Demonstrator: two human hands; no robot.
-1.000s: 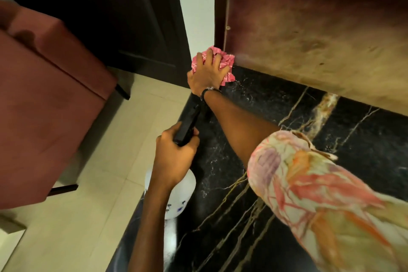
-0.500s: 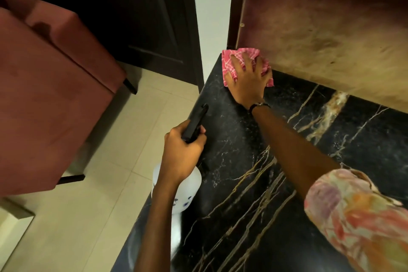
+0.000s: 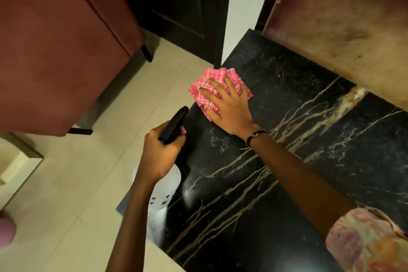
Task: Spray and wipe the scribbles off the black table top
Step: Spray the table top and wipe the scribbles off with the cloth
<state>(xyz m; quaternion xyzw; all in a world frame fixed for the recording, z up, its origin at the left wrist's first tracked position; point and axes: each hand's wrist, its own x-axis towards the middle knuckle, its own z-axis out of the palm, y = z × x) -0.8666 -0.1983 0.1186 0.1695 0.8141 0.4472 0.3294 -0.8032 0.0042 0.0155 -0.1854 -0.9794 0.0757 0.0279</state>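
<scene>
The black marble table top (image 3: 287,161) with gold and white veins fills the right half of the head view. My right hand (image 3: 229,108) lies flat, fingers spread, pressing a pink checked cloth (image 3: 203,88) onto the table's left edge, near the far corner. My left hand (image 3: 161,152) grips the black trigger head of a white spray bottle (image 3: 163,187), held upright at the table's left edge with the nozzle pointing away from me. I cannot make out any scribbles among the veins.
A red upholstered chair (image 3: 55,51) with dark legs stands on the beige tiled floor (image 3: 77,194) to the left. A dark door (image 3: 183,6) is behind it. A worn brown panel (image 3: 342,28) rises along the table's far side.
My right hand has swept the cloth from the far corner by the panel back toward me along the left edge. The left hand and bottle have hardly moved.
</scene>
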